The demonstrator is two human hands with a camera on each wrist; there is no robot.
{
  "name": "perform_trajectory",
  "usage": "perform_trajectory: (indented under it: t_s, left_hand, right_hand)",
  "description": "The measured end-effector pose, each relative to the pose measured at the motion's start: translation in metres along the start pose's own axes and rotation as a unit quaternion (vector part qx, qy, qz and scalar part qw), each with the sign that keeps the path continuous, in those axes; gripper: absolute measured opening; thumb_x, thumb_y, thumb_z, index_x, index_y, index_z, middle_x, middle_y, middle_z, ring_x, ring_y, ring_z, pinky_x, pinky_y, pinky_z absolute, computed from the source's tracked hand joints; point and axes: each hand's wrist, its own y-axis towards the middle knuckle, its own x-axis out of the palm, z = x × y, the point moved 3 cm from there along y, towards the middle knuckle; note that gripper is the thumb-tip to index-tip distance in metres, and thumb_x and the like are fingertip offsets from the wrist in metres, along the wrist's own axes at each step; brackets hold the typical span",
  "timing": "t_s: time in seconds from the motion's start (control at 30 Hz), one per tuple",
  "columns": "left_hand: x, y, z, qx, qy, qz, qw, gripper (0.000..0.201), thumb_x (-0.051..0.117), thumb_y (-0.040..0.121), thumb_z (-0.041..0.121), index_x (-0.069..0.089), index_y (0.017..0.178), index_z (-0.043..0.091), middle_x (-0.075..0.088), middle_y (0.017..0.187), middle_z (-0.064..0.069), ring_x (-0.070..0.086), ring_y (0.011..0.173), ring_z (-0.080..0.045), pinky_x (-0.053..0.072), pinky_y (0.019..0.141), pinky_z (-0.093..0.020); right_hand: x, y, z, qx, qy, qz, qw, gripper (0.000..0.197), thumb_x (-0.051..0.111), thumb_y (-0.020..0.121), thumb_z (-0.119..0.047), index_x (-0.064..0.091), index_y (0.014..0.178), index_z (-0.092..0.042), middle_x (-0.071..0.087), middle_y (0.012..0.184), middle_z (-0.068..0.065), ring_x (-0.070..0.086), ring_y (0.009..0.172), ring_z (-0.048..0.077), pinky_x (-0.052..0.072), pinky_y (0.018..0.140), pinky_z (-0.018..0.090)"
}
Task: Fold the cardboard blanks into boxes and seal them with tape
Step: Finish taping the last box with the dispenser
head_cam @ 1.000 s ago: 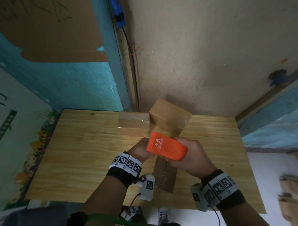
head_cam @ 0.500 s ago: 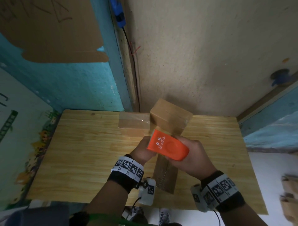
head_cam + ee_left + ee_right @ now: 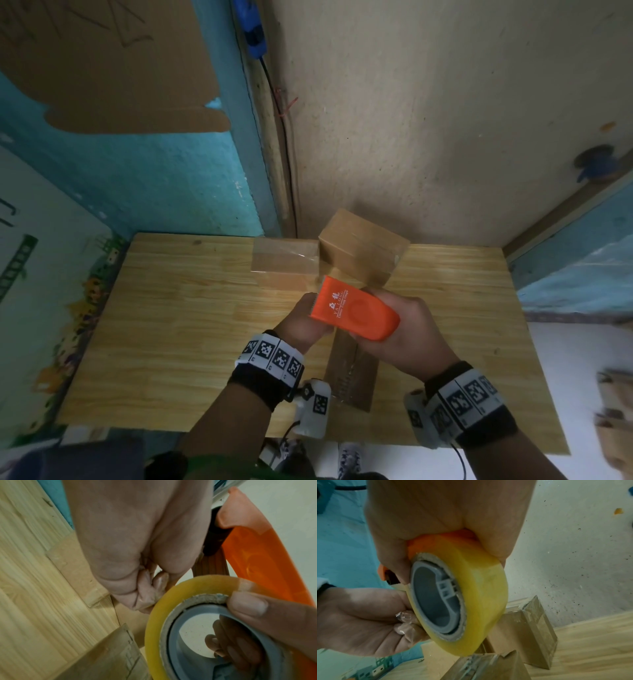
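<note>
My right hand [image 3: 407, 329] grips an orange tape dispenser [image 3: 354, 310] above the wooden table [image 3: 188, 325]. Its yellowish tape roll [image 3: 481, 595] sits on a grey hub, and my thumb lies across the roll's rim [image 3: 248, 604]. My left hand [image 3: 303, 322] is at the dispenser's cutter end, where its curled fingertips [image 3: 404, 622] pinch the loose clear tape end against the roll [image 3: 171, 595]. A folded cardboard box [image 3: 349, 373] lies on the table under both hands, its seam running lengthwise. Neither hand touches it.
Two taped boxes stand at the table's back edge by the wall, a flat one [image 3: 284, 263] and a tilted one [image 3: 363, 250] leaning beside it. Cardboard pieces [image 3: 616, 394] lie off the table to the right. The table's near edge is close to my wrists.
</note>
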Motion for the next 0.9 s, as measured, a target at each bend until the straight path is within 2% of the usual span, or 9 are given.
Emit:
perform_trajectory:
  t_s: [0.07, 0.17, 0.2, 0.3, 0.4, 0.53, 0.7, 0.8, 0.9]
  left_hand:
    - [0.002, -0.002, 0.003, 0.004, 0.005, -0.024, 1.0, 0.043, 0.06, 0.091, -0.017, 0.065, 0.065, 0.017, 0.062, 0.046, 0.008, 0.062, 0.045, 0.0, 0.045, 0.048, -0.01]
    - [0.006, -0.011, 0.009, 0.039, -0.001, -0.065, 0.997, 0.057, 0.072, 0.081, -0.02, 0.062, 0.103, 0.032, 0.074, 0.083, 0.026, 0.07, 0.083, 0.006, 0.054, 0.075, -0.014]
    - [0.006, -0.014, 0.01, 0.044, -0.005, -0.071, 0.997, 0.058, 0.077, 0.077, -0.017, 0.062, 0.104, 0.032, 0.074, 0.084, 0.026, 0.07, 0.085, 0.006, 0.054, 0.076, -0.014]
    - [0.006, -0.002, 0.002, 0.012, -0.033, -0.029, 0.999, 0.031, 0.072, 0.082, -0.012, 0.064, 0.066, 0.013, 0.063, 0.047, 0.008, 0.063, 0.047, 0.001, 0.046, 0.049, -0.009]
    - [0.005, -0.002, -0.003, -0.013, -0.042, 0.008, 0.999, 0.057, 0.052, 0.094, -0.019, 0.06, 0.048, 0.014, 0.056, 0.04, 0.005, 0.057, 0.037, -0.003, 0.043, 0.042, -0.013]
    - [0.009, -0.012, -0.005, 0.002, -0.071, -0.028, 0.997, 0.029, 0.049, 0.099, -0.013, 0.059, 0.079, 0.006, 0.058, 0.047, 0.008, 0.055, 0.043, -0.001, 0.041, 0.047, -0.012]
    - [0.008, -0.015, -0.008, 0.018, -0.121, -0.051, 0.991, 0.015, 0.043, 0.103, -0.01, 0.058, 0.103, -0.005, 0.055, 0.047, 0.007, 0.05, 0.041, -0.001, 0.038, 0.045, -0.013]
    - [0.006, -0.014, -0.012, 0.014, -0.128, -0.052, 0.99, 0.011, 0.05, 0.102, -0.006, 0.06, 0.108, -0.008, 0.057, 0.048, 0.006, 0.05, 0.041, -0.001, 0.038, 0.045, -0.014]
    - [0.006, -0.012, -0.012, 0.03, -0.123, -0.032, 0.991, 0.033, 0.062, 0.095, 0.002, 0.057, 0.115, -0.024, 0.061, 0.052, 0.006, 0.054, 0.043, -0.001, 0.04, 0.045, -0.014]
  right_hand:
    - [0.0, 0.0, -0.001, -0.005, -0.006, -0.003, 1.0, 0.053, 0.096, 0.073, -0.026, 0.072, 0.12, -0.03, 0.076, 0.107, -0.02, 0.074, 0.097, 0.0, 0.06, 0.082, 0.027]
    - [0.002, -0.002, 0.0, -0.009, -0.005, -0.001, 1.0, 0.055, 0.096, 0.072, -0.028, 0.072, 0.121, -0.031, 0.077, 0.108, -0.02, 0.074, 0.098, 0.0, 0.06, 0.083, 0.029]
    - [0.002, -0.002, 0.0, -0.009, -0.004, 0.0, 1.0, 0.054, 0.096, 0.072, -0.028, 0.072, 0.121, -0.031, 0.077, 0.108, -0.02, 0.074, 0.098, 0.0, 0.06, 0.083, 0.03]
    - [0.002, -0.003, 0.001, -0.006, -0.002, 0.003, 1.0, 0.053, 0.096, 0.073, -0.025, 0.073, 0.12, -0.028, 0.077, 0.106, -0.018, 0.074, 0.096, 0.002, 0.061, 0.082, 0.032]
    - [0.001, -0.003, 0.001, -0.009, -0.004, 0.006, 1.0, 0.052, 0.096, 0.073, -0.024, 0.073, 0.119, -0.028, 0.077, 0.105, -0.017, 0.075, 0.095, 0.002, 0.06, 0.081, 0.033]
    - [0.002, -0.003, 0.005, -0.007, -0.014, 0.004, 1.0, 0.056, 0.096, 0.071, -0.027, 0.072, 0.122, -0.028, 0.077, 0.108, -0.017, 0.073, 0.097, -0.001, 0.06, 0.082, 0.031]
    - [0.002, -0.003, 0.004, -0.005, -0.016, 0.001, 1.0, 0.056, 0.096, 0.072, -0.028, 0.07, 0.121, -0.035, 0.076, 0.107, -0.021, 0.072, 0.098, -0.003, 0.06, 0.082, 0.027]
    - [0.002, -0.001, 0.005, 0.0, -0.019, -0.004, 1.0, 0.056, 0.095, 0.072, -0.03, 0.071, 0.122, -0.031, 0.076, 0.108, -0.019, 0.073, 0.098, -0.001, 0.06, 0.083, 0.029]
    - [0.002, -0.001, 0.007, -0.003, -0.023, -0.006, 1.0, 0.057, 0.096, 0.072, -0.031, 0.071, 0.124, -0.029, 0.077, 0.108, -0.018, 0.073, 0.097, -0.001, 0.06, 0.082, 0.03]
